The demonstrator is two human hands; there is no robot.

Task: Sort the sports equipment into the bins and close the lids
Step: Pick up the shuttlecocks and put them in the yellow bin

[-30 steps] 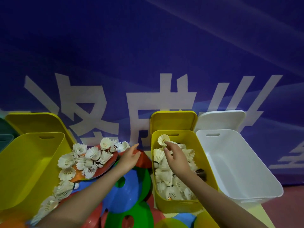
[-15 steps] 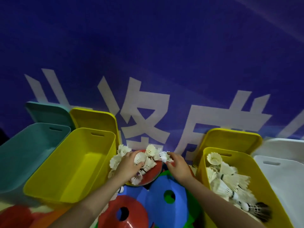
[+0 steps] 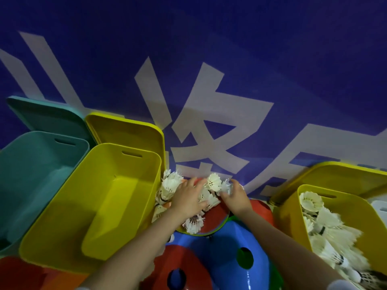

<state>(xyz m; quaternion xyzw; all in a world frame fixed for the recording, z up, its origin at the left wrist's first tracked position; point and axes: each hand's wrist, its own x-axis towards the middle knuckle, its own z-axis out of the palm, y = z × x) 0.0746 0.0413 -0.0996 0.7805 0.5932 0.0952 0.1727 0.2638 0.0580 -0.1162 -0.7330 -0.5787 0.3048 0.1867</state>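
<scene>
— Many shuttlecocks lie heaped between the bins, on and around a red disc cone. Why do both hands go in together?

— To gather more in one go, I judge. The right hand has its grip closed on a small bunch of them, the feathers sticking up past its fingers. The left hand lies spread over the heap, fingers fairly straight and pressing down; I would call that grip open, holding nothing yet.

— And where should they go?

— The yellow bin on the right already has shuttlecocks piled in it, so that is the likely home. The nearer yellow bin, just beside the heap, holds nothing I can see, and neither does the teal bin left of it.

— The lids?

— All off. A yellow lid and a teal lid lean behind their bins against the blue banner, out of the way while the filling goes on. Closing is not yet due.

— And the cones?

— A blue disc cone and other coloured ones lie underneath, unsorted, probably for an empty bin.
</scene>
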